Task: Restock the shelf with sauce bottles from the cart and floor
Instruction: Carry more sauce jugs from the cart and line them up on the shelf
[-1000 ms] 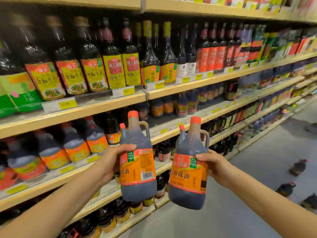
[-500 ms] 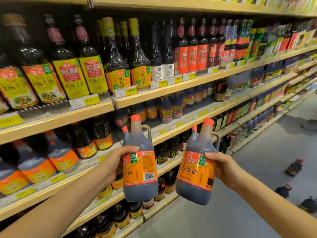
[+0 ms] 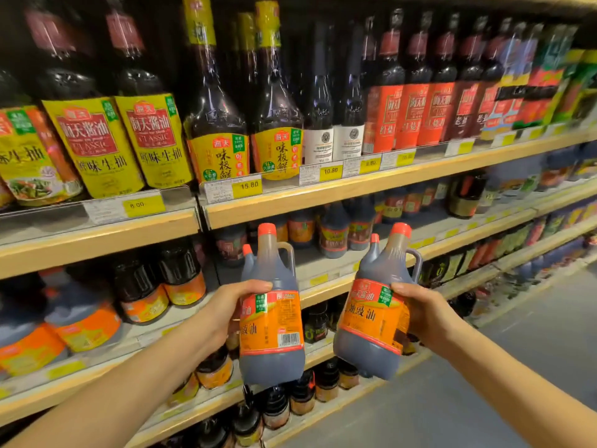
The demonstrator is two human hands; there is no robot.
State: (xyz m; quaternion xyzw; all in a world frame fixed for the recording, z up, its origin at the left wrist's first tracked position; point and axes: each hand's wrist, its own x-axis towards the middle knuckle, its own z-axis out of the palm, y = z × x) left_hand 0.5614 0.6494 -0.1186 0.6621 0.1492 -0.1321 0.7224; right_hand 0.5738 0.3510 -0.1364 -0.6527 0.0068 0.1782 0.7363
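Left hand and right hand each grasp a dark plastic orange-labelled sauce jug by its body; full, probably heavy, slick; moulded handles look a surer hold.

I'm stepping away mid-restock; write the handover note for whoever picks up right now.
Left hand: grip closed round the left sauce jug, upright, held in front of the shelves.
Right hand: grip closed round the right sauce jug, tilted slightly left.
Both jugs are in the air, neither shelved yet.
Matching orange-label jugs sit on the second shelf to the left; a bare stretch of that shelf shows behind the held jugs.
Left: set both jugs down, probably there, then fetch more. Cart and floor stock are out of view.
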